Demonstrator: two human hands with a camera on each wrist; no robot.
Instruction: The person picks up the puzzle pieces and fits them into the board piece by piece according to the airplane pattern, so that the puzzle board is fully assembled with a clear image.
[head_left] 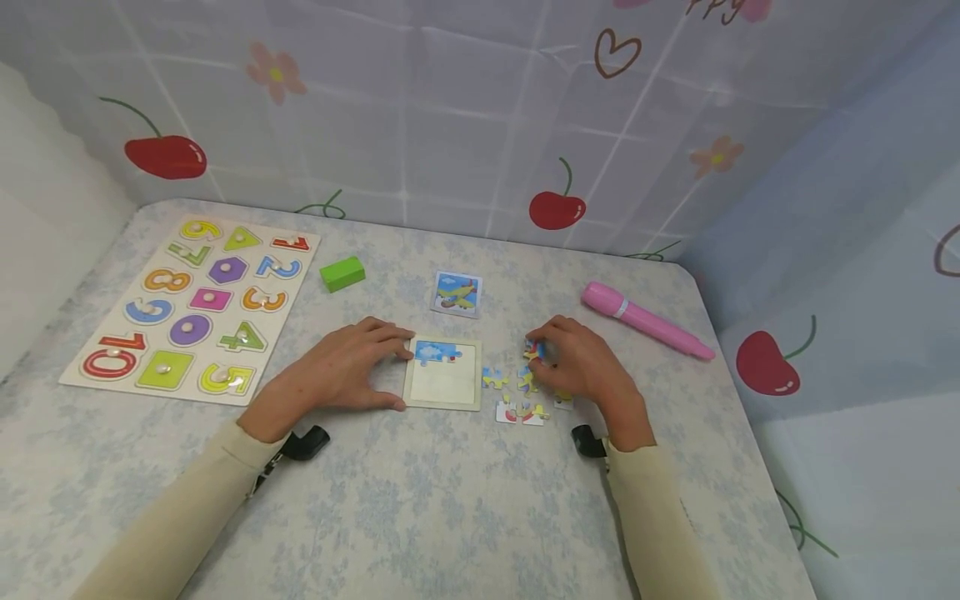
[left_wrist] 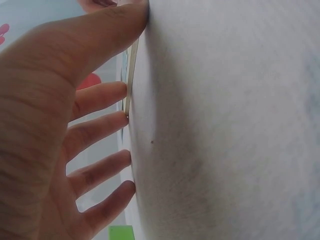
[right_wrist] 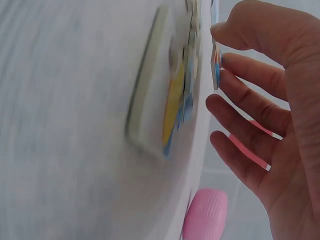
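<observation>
From my end, one patterned tabletop fills most of the lower head view. At its left lies one number board with three columns of five inserts, numerals in the outer two and shapes in the middle. I have two hands in view: the left hand, left of centre, its fingers spread wide and touching the left edge of the puzzle tray; and the right hand, right of centre, its thumb and fingers pinching one puzzle piece narrowly above the table. The single puzzle tray sits at mid-frame with a blue strip along its upper left, its seams too small for me to count. One pink pen lies right of centre, one airplane card just above the tray, one green block to the upper left. Smallest, I count at least five loose pieces right of the tray, some partly hidden by the right hand.
</observation>
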